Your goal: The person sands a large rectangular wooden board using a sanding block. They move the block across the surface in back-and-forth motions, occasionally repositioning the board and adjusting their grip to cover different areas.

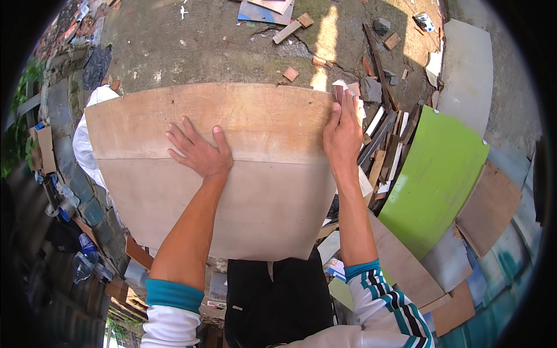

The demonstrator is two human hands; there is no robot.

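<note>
A large wooden board (232, 185) lies in front of me, its far strip a warmer tan than the greyish-brown near part, with a straight seam between. My left hand (200, 149) rests flat on it near the seam, fingers spread, holding nothing. At the board's right edge, near the far corner, my right hand (343, 130) grips a small folded sheet (339, 91), reddish-brown and whitish, that looks like sandpaper. The fingers point away from me and cover part of the sheet.
A green panel (435, 174) and a brown panel (490, 206) lie to the right, beside a pile of wood strips (386, 153). Brick pieces (291, 73) are scattered on the rough ground beyond. Left are a white sack (87, 142) and plastic bottles (84, 264).
</note>
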